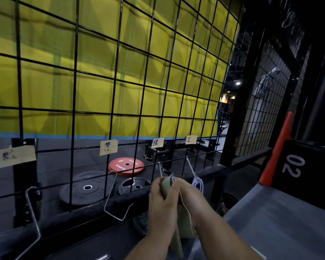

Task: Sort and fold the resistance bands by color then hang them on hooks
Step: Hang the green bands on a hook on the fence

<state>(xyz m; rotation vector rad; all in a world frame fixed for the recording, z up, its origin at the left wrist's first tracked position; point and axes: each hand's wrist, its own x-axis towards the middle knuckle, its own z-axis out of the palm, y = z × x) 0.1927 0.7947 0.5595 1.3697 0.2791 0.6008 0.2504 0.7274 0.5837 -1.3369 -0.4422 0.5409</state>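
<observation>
We have our left hand (162,201) and right hand (189,194) both gripping the folded olive band (177,241) beside the white hook (160,168).

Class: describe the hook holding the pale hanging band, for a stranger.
Find the black wire grid fronting the yellow screen. Four hooks hang along its lower part. The rightmost hook, beyond the right hand, alone has a pale band dangling untouched.

The folded olive band (185,222) hangs with its top at a wire hook (159,168); a pale band (198,182) hangs beside it.
</observation>
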